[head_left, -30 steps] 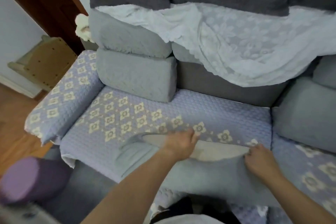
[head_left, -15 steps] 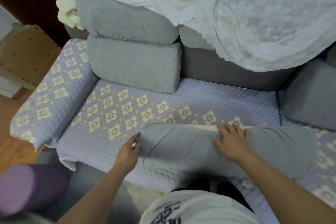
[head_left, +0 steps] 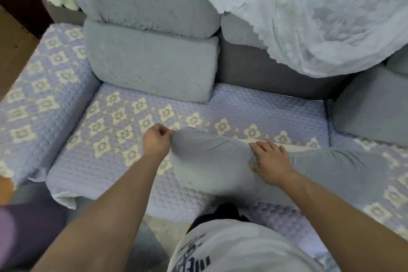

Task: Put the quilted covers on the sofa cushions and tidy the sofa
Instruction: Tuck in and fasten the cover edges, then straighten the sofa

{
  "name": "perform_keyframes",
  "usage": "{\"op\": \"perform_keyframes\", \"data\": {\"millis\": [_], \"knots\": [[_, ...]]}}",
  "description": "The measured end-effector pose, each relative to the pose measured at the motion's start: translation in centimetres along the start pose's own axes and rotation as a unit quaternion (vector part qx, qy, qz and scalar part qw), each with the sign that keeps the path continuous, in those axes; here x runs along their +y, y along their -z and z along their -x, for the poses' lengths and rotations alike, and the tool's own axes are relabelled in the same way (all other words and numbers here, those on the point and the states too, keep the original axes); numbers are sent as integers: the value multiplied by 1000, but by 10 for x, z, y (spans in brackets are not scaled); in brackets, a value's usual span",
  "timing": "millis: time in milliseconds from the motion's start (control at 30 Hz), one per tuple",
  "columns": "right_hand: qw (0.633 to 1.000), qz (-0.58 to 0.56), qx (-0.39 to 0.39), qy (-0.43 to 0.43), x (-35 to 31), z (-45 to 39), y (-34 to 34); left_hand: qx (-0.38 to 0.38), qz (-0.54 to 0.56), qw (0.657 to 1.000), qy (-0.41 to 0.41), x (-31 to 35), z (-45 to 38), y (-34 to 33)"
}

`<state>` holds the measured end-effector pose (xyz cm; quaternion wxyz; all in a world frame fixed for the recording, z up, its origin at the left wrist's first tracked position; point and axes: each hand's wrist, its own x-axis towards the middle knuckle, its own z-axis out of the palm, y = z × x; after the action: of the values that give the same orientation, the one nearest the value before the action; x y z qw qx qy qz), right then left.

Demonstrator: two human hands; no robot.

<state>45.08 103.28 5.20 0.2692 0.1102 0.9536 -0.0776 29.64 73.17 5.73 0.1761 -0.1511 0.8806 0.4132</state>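
- My left hand (head_left: 157, 141) has its fingers curled tight, pinching the left end of the grey cushion cover (head_left: 212, 161) and pulling the fabric into a bunched corner.
- My right hand (head_left: 270, 160) lies flat on top of the same grey cushion cover, fingers spread and fairly straight, with the thumb tucked against a fold; it presses the fabric down rather than gripping it.
- The grey cushion cover lies across the front edge of the sofa seat, stretching from my left hand past my right hand towards the right side of the view. A pale strip of the cushion inside (head_left: 293, 147) shows along its far edge, just beyond my right hand.
- Under it, the lilac quilted seat cover (head_left: 123, 121) with cream flower motifs is spread over the seat, and a matching quilted cover (head_left: 42, 86) is over the left armrest.
- Two grey back cushions (head_left: 150, 66) are stacked one on the other at the back left of the seat.
- A white lace throw (head_left: 309, 13) hangs over the sofa back to the right of the stack.
- Another grey cushion (head_left: 371, 108) sits at the right edge, on the next seat.
- A purple roll (head_left: 26, 229) lies low at the left, off the sofa.
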Motion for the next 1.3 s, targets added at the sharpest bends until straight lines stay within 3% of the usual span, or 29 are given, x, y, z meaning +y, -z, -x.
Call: {"op": "perform_keyframes", "data": {"millis": [100,167,267,433,533,600,667,733,800,867,1000,1133,1167,1233,1300], "knots": [[1000,-27,2,7,0,5,-1,-139,-67,987,-40,15,-1,-43],[999,-44,7,13,6,11,-1,-222,-211,942,-138,16,10,-68],[999,-42,26,-13,41,23,-1,-210,-309,904,-207,0,15,-78],[995,-9,57,-86,147,56,-4,-166,-383,892,-172,-14,26,-76],[985,-41,106,-129,207,64,-10,-156,-462,854,-183,23,33,-96],[986,-33,69,-145,242,60,-6,-198,-423,851,-239,49,38,-110],[991,0,-14,-133,261,51,10,-308,-344,850,-254,68,45,-119],[996,9,-63,-64,262,40,24,-415,-310,830,-209,77,62,-119],[997,-5,-70,24,250,35,30,-454,-311,816,-178,69,77,-130],[990,-42,-88,100,225,42,20,-426,-326,824,-179,56,94,-137],[978,-131,-78,144,202,67,-11,-228,-500,792,-268,44,131,-152],[986,-32,23,164,202,51,-7,6,-445,888,-117,49,150,-158],[987,1,60,148,203,43,-2,41,-394,916,-63,50,150,-156],[994,-8,104,20,222,33,-1,55,-263,963,19,48,144,-149],[980,-80,102,-149,260,30,-6,9,-247,969,9,36,130,-138]]}}
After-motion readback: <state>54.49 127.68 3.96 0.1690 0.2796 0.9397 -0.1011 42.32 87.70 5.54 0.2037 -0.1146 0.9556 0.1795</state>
